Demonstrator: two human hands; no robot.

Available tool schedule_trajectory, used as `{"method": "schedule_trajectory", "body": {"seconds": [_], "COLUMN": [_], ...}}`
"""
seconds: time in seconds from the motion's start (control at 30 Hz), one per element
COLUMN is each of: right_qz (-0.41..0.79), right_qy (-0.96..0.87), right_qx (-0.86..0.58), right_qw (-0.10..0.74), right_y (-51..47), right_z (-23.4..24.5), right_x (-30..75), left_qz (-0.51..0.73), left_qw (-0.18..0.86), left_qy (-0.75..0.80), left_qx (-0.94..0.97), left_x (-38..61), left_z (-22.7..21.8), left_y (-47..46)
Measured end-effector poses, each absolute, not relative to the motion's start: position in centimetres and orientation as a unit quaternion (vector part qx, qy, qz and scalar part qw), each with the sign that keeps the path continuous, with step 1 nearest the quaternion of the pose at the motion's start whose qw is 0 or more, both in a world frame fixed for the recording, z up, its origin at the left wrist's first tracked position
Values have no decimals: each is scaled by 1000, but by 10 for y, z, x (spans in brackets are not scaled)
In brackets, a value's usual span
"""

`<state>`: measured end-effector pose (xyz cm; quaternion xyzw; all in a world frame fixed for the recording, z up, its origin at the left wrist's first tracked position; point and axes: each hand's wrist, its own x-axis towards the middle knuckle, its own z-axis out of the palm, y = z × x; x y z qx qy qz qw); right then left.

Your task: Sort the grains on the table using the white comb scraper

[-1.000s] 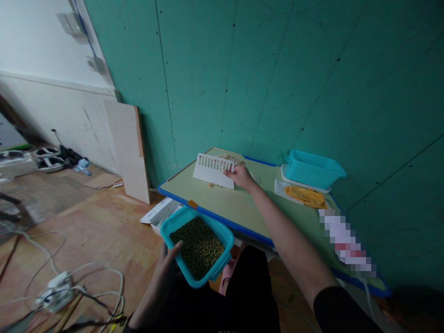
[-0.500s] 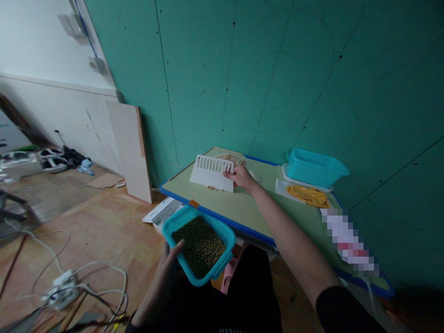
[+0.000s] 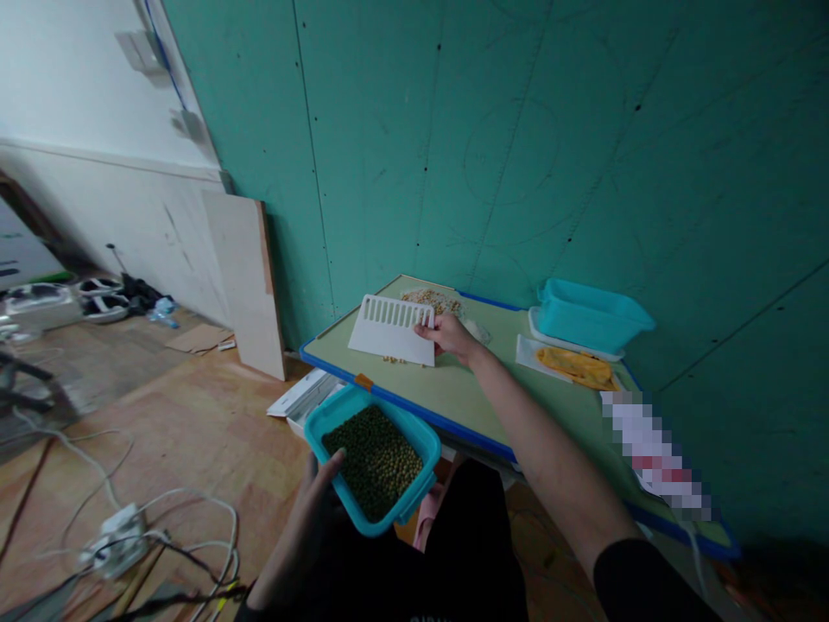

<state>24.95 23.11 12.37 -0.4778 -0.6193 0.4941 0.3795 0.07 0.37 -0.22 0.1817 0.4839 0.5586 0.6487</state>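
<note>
Panel point(image 3: 390, 339) in right fingers point(image 3: 426, 332), tub point(image 3: 406, 425) in left point(image 3: 332, 466)

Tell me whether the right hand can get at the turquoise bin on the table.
Probably yes: nothing appears to cover the turquoise bin, and the way looks free. But the right hand grips the white slotted board, so it would likely have to let that go first.

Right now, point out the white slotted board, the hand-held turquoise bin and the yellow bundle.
White slotted board point(image 3: 389, 335): head view, plain face below the slots.
Hand-held turquoise bin point(image 3: 415, 428): head view, inner side wall.
Yellow bundle point(image 3: 575, 367): head view, upper surface.
</note>
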Motion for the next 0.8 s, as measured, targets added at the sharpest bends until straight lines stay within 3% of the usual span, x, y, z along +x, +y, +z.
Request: {"method": "schedule_trajectory", "body": {"seconds": [0.8], "right_qz": [521], "right_qy": [-631], "right_qx": [-472], "right_qw": [328], "right_y": [229], "right_z": [134], "right_x": [265], "left_qz": [537], "left_qw": [666], "left_qy": [490], "left_qx": [168], "left_x": [-4], "left_z": [5], "left_y": [7]}}
